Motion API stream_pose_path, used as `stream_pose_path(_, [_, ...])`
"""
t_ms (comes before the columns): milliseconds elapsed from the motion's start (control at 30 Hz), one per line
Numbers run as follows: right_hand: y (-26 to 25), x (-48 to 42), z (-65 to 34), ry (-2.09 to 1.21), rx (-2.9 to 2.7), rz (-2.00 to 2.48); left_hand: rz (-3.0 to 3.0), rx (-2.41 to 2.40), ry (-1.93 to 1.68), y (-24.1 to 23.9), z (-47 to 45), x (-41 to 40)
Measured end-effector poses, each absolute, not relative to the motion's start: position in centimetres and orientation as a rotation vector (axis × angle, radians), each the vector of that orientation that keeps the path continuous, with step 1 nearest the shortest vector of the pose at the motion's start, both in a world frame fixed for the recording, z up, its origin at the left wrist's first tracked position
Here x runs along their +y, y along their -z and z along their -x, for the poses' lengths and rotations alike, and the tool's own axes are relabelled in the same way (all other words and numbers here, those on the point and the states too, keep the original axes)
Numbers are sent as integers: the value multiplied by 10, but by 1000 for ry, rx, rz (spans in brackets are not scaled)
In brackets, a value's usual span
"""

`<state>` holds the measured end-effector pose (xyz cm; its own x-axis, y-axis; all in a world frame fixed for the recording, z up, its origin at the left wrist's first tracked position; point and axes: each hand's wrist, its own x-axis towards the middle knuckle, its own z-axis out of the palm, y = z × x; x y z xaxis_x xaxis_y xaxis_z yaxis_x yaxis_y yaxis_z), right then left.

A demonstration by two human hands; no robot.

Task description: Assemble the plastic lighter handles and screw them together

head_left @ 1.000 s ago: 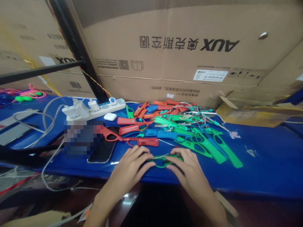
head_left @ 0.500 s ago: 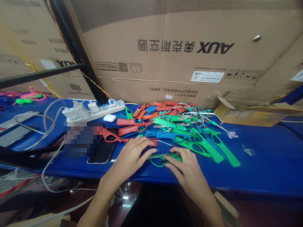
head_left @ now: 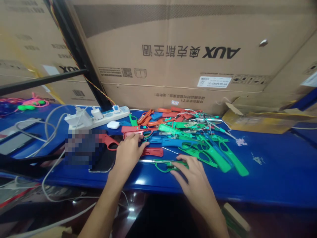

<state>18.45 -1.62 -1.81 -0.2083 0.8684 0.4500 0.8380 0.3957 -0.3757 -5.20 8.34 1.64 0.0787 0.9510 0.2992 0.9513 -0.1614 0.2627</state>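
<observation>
My right hand [head_left: 195, 177] has its thumb and fingers around the handle end of a green lighter shell half [head_left: 162, 166], which lies near the table's front. A thin metal tube [head_left: 146, 161] extends left from that shell. My left hand [head_left: 127, 153] reaches over the red lighter shell halves, thumb apart from the bent fingers; its fingertips are partly hidden. One red shell half [head_left: 155, 151] lies just right of its thumb, another red one [head_left: 109, 141] to its left. Beyond both hands are blue lighter shells [head_left: 177, 143] and green lighter shells [head_left: 220, 157] in a pile.
A white power strip [head_left: 106, 117] with plugs and cables stands at the back left, beside a white earbud case [head_left: 113, 125]. A dark phone [head_left: 101, 163] lies left of my left hand. Cardboard boxes [head_left: 173, 26] line the back of the blue table [head_left: 272, 165].
My left hand has moved left and away from me, off the green shell to the red shells, uncovering the metal tube. My right hand stays at the green shell.
</observation>
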Motion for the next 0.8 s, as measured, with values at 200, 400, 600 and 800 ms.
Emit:
stream_pose_path(200, [21,-15,-186,-63,-2029,1432,2218,-1887,740,-11,57,72])
stream_pose_path(400, [25,-14,-190,-14,-1990,1367,2260,-1830,655,-6,61,69])
stream_pose_path(600, [25,-15,-191,-9,-1965,1321,2468,-1586,1024,-18,55,56])
stream_pose_path(800, [26,-14,-190,-15,-1977,1276,2851,-1173,1003,-14,41,26])
